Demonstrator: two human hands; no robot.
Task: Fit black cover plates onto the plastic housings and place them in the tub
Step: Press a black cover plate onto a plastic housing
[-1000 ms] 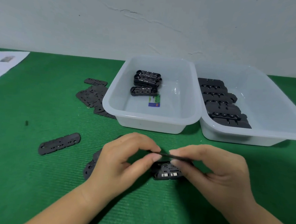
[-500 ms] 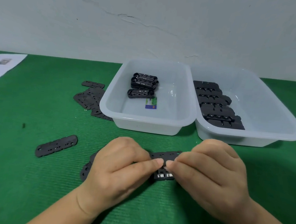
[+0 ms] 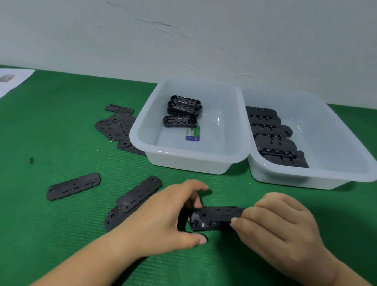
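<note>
Change: your left hand (image 3: 166, 217) has let go, fingers now spread.
Right hand (image 3: 281, 234): pinches housing (image 3: 215, 218), cover plate (image 3: 220, 211) seated.
Texture: ribbed green desk (image 3: 43, 233).

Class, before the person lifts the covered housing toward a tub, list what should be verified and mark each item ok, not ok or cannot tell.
1. Black cover plate lies on the black plastic housing: ok.
2. Plate clicked home along its whole length: cannot tell, the right end is hidden.
3. Right hand grips the housing: ok.
4. Left hand holds it too: not ok, fingers are curved beside its left end, apart.
5. Right translucent white plastic tub, holding a row of black parts, has room: ok.
6. Those are the finished ones, not the three in the left translucent tub: cannot tell.
</note>
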